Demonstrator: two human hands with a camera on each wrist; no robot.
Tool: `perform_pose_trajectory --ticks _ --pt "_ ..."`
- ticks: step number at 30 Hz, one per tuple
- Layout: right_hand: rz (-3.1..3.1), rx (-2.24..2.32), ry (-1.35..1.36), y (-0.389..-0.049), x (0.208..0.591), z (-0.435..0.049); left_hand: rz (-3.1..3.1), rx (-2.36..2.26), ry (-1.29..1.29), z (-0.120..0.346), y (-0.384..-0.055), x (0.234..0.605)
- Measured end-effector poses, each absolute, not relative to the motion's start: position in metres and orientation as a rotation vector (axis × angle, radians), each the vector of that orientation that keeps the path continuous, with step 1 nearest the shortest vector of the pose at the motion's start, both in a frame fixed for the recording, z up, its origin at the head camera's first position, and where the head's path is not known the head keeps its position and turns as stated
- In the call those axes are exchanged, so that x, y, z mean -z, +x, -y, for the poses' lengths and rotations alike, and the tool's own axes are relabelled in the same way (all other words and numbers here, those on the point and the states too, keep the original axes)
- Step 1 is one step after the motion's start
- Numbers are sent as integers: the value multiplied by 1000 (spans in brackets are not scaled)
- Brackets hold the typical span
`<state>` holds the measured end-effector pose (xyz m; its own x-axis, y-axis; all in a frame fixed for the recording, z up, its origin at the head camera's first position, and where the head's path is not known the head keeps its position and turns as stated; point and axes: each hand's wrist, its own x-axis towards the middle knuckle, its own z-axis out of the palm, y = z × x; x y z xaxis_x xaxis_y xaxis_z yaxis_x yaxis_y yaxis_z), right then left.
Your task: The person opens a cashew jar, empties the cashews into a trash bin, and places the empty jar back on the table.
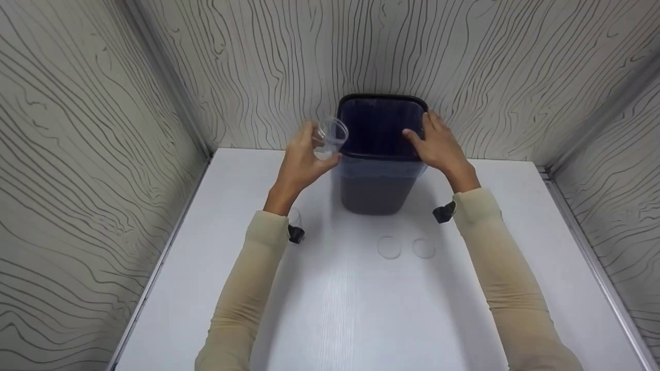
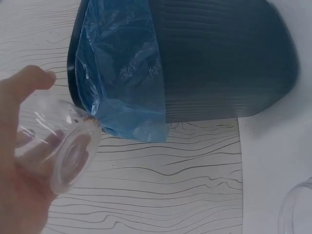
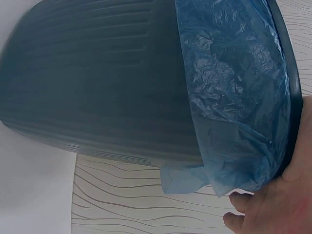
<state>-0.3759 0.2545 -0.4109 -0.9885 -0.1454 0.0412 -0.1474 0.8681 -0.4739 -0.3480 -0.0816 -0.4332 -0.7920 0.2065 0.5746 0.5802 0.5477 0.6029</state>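
My left hand [image 1: 304, 159] grips a clear plastic cup [image 1: 334, 136] at the left side of a dark trash bin [image 1: 376, 190]. In the left wrist view the cup [image 2: 53, 141] is tilted, close to the bin's rim. A translucent blue bag [image 2: 122, 68] lines the bin and folds down over its outside. My right hand [image 1: 441, 147] holds the bin's right rim, with the thumb over the inner side and fingers outside. In the right wrist view the fingertips [image 3: 236, 217] show beside the bag's lower edge. The bottom of the bin's inside is too dark to make out.
Two clear round discs, the left disc [image 1: 389, 248] and the right disc [image 1: 424, 248], lie on the white table [image 1: 350, 309] before the bin. Another clear round-edged item [image 1: 295, 216] is partly hidden by the left wrist. A wood-patterned wall [image 1: 289, 67] stands behind the bin.
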Motion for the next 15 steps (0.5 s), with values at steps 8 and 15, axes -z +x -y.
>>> perform_pose_trajectory --ticks 8,15 --pt "3017 -771 245 -377 412 -255 2335 1208 -624 80 -345 438" --pt "3024 -765 244 -377 412 -255 2323 1273 -631 78 -342 443"
